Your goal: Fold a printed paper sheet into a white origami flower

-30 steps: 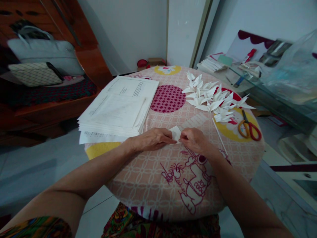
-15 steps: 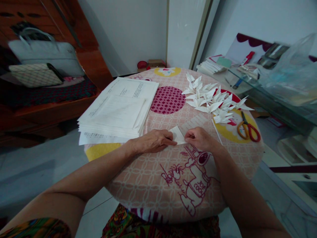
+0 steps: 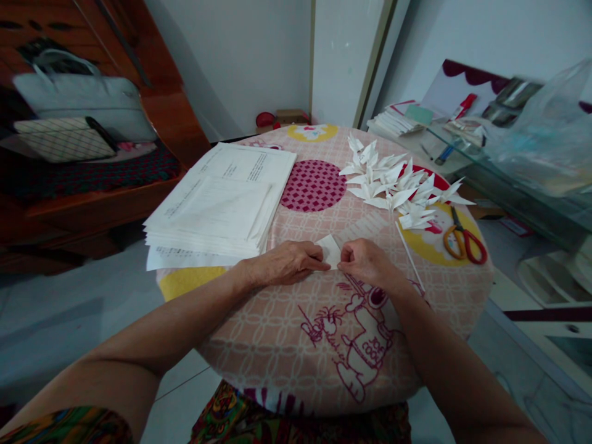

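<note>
A small folded piece of white paper (image 3: 330,251) lies on the patterned tablecloth (image 3: 277,327) between my two hands. My left hand (image 3: 296,260) is closed on the paper's left edge, its fingertips pressing it against the cloth. On the other side, my right hand (image 3: 365,260) pinches the paper's lower right edge with thumb and forefinger. Beyond the right hand sits a cluster of folded white paper cranes (image 3: 393,179). A thin white paper strip (image 3: 409,256) lies to the right of that hand.
A thick stack of printed sheets (image 3: 217,197) stands left on the round table. Scissors with red and orange handles (image 3: 465,242) lie at its right edge. A glass shelf (image 3: 509,166) with a plastic bag (image 3: 541,135) is at right; a bench with handbags (image 3: 87,105) at left.
My right hand has slid slightly left along the paper, closer to my left hand. More of the white strip shows beside it. My left hand stays in place.
</note>
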